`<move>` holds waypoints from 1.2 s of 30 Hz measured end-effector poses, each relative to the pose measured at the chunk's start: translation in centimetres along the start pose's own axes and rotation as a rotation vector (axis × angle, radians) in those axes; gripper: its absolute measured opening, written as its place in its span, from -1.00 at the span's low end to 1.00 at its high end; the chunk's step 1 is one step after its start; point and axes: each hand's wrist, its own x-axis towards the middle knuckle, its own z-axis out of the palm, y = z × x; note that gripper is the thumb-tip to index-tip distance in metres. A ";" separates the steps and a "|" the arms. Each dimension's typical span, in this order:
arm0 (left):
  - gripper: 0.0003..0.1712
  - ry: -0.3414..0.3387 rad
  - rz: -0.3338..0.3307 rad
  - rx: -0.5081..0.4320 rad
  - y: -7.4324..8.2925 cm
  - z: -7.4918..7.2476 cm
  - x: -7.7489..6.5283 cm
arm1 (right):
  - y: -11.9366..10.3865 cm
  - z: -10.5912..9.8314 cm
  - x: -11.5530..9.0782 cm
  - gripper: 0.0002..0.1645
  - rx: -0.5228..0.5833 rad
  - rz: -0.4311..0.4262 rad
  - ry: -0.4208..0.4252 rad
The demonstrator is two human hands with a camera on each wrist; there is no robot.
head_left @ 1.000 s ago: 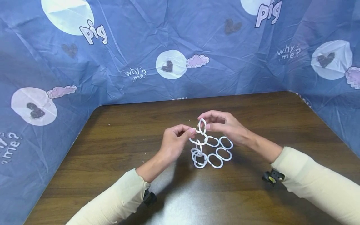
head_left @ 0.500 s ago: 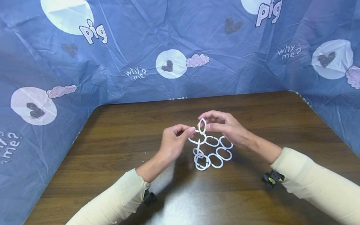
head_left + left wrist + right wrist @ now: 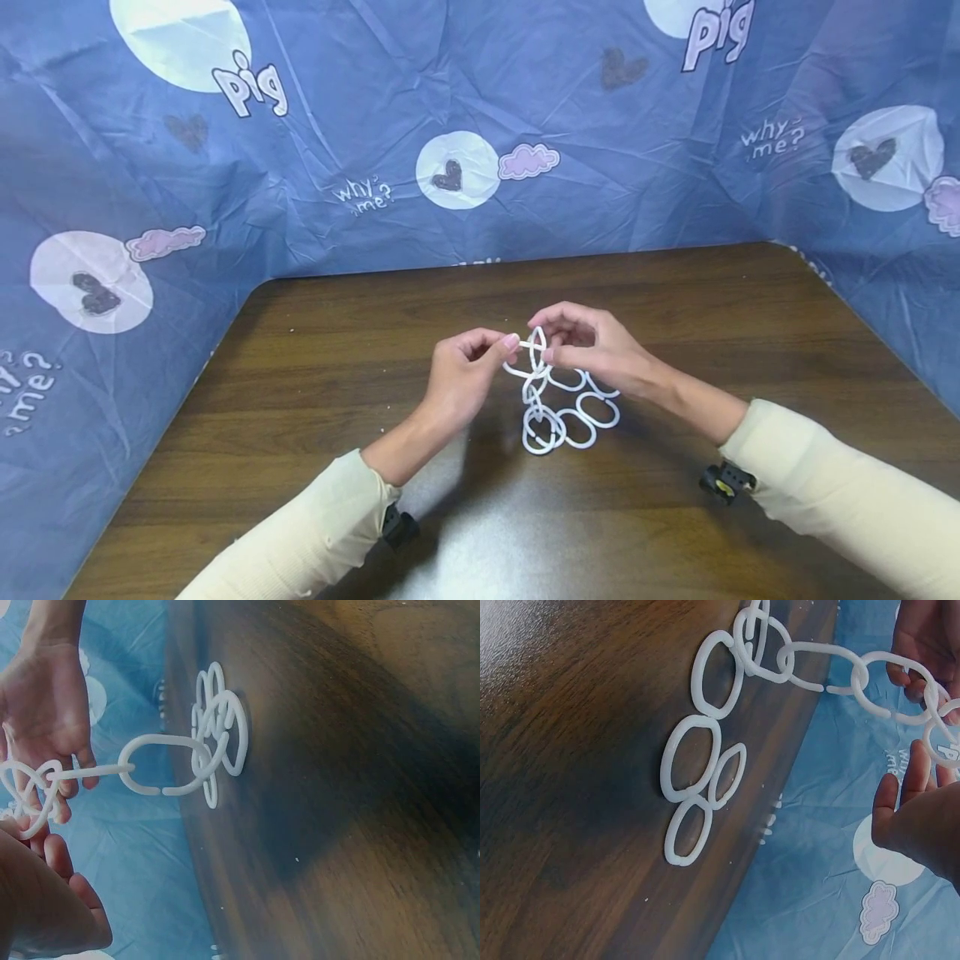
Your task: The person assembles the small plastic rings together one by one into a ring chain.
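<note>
My left hand (image 3: 465, 375) pinches a white oval plastic ring (image 3: 514, 372), of the split shower-curtain kind, between thumb and forefinger. To its right, my right hand (image 3: 603, 350) holds another such ring (image 3: 533, 354) upright with thumb and fingers; the two rings cross each other. Below them hangs a short chain of linked rings, among them a ring (image 3: 161, 739) whose gap shows in the left wrist view. The chain's lower end meets overlapping rings at the table. Fingers partly hide the held rings in both wrist views.
Several loose-looking white rings, one of them this oval (image 3: 667, 765), lie flat on the brown wooden table (image 3: 360, 350), below and right of the hands. A blue printed cloth (image 3: 337, 125) stands around the table's far and side edges. Tiny white specks dot the tabletop.
My right hand has come slightly down with its ring, which now crosses the ring in the left hand. The hanging links have turned and shifted a little right. The left hand stays nearly still.
</note>
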 end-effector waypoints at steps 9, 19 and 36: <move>-0.78 -0.005 -0.014 -0.019 -0.1 -0.1 -0.2 | 0.2 -0.1 -0.1 -0.53 -0.082 -0.012 0.069; -0.77 -0.033 -0.029 -0.044 -0.4 0.0 -0.3 | 0.5 0.0 -0.2 -0.37 -0.476 -0.233 0.202; -0.76 -0.100 -0.036 -0.112 -0.5 0.0 -0.1 | 0.9 0.2 0.5 -0.35 -0.710 -0.632 0.227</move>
